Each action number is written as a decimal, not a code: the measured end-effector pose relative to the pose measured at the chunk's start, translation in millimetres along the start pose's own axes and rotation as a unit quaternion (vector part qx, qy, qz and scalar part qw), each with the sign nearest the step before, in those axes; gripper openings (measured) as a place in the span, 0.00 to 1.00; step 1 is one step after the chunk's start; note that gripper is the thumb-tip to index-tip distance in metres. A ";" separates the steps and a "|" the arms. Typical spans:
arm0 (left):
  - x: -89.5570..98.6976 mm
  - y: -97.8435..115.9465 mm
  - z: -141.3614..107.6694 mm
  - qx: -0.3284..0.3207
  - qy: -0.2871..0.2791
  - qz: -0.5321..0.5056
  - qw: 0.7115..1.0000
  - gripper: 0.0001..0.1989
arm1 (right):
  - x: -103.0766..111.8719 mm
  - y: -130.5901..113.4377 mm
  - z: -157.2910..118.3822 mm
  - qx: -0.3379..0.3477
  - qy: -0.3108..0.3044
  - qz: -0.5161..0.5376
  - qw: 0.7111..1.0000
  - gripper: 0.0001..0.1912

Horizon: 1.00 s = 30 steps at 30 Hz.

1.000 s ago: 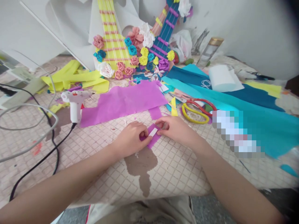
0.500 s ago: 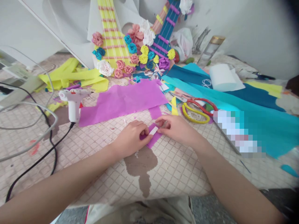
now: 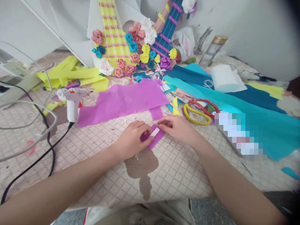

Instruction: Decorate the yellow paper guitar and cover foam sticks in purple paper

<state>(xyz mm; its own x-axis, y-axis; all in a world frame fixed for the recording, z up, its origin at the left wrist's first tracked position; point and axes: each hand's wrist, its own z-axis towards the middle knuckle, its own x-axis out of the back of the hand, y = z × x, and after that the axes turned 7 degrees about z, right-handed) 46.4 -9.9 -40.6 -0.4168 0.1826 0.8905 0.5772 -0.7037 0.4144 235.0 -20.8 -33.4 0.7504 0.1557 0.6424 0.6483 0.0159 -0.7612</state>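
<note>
On the table in front of me lies a small purple paper piece (image 3: 158, 139) with a short white strip (image 3: 155, 132) on top of it. My left hand (image 3: 134, 137) is closed, its thumb and fingers pinching the lower left end of the strip and the paper. At the paper's upper right edge, my right hand (image 3: 175, 128) has its thumb and fingertips closed on the edge. Its fingers partly hide that corner. Just beyond my hands is another small purple piece (image 3: 156, 113), next to a large purple paper sheet (image 3: 126, 100).
A white glue gun (image 3: 73, 106) stands at the left with its black cord (image 3: 62, 137). Red-and-yellow-handled scissors (image 3: 197, 113) lie at the right, near turquoise paper (image 3: 267, 125) and a white roll (image 3: 223, 78). Behind, flower-trimmed yellow (image 3: 113, 40) and blue (image 3: 167, 28) paper guitars lean upright.
My right hand's fingertips have shifted slightly up, away from the white strip's end, to the purple paper's edge. My left hand stays in place. The view has shifted slightly.
</note>
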 end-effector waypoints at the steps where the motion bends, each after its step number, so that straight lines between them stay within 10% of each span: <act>1: -0.5 -0.3 -0.2 -0.004 0.003 -0.003 1.000 0.04 | 0.0 -1.1 0.0 0.001 0.001 -0.011 1.000 0.05; 30: -2.9 -2.8 -0.5 -0.035 0.015 -0.014 0.999 0.08 | -3.1 -9.8 -2.5 0.019 -0.007 -0.033 0.999 0.06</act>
<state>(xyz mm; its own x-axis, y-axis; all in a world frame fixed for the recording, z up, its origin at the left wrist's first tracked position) 45.7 -8.8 -44.5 -0.4535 0.1828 0.8723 0.5156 -0.7445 0.4241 226.6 -23.9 -27.7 0.7047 0.1675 0.6895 0.6902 0.0636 -0.7209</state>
